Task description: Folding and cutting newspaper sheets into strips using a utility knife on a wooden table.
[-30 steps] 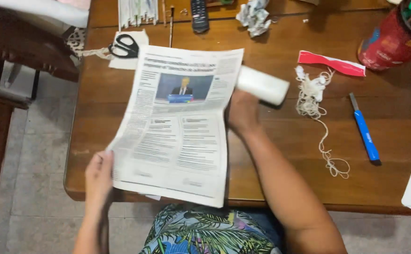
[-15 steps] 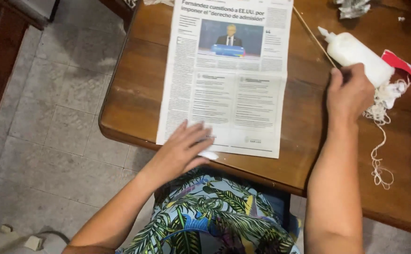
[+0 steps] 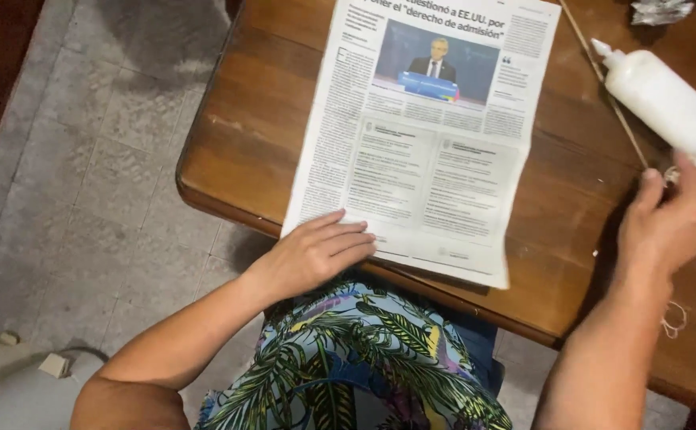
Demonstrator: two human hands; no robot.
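**Right hand lifts toward the glue bottle while the left pins the newspaper**

Since half a second ago the right hand [image 3: 670,227] has come up off the table and now hangs just below the white glue bottle [image 3: 664,99], and the view has closed in on the near edge of the wooden table [image 3: 236,151].

Far left, grey floor tiles [image 3: 85,159] fill the frame beside the table's rounded corner. Moving in, the left hand [image 3: 316,253] lies flat on the lower left corner of the newspaper sheet [image 3: 427,143], fingers stretched out and close together, pressing the paper down rather than gripping it. The sheet lies spread on the tabletop, its bottom edge overhanging the table's near edge, above a lap in leaf-print fabric [image 3: 364,358]. A photo with a blue background sits near the top of the page.

Further right, a thin wooden stick [image 3: 602,80] runs diagonally across the wood, passing just beside the bottle. The bottle lies on its side, nozzle pointing up-left. Below it, the right hand is loosely curled, thumb raised, fingers reaching at the bottle's base near some white string [image 3: 670,177]; whether they have hold of anything, I cannot tell. Top right, a crumpled bit of foil [image 3: 660,11].
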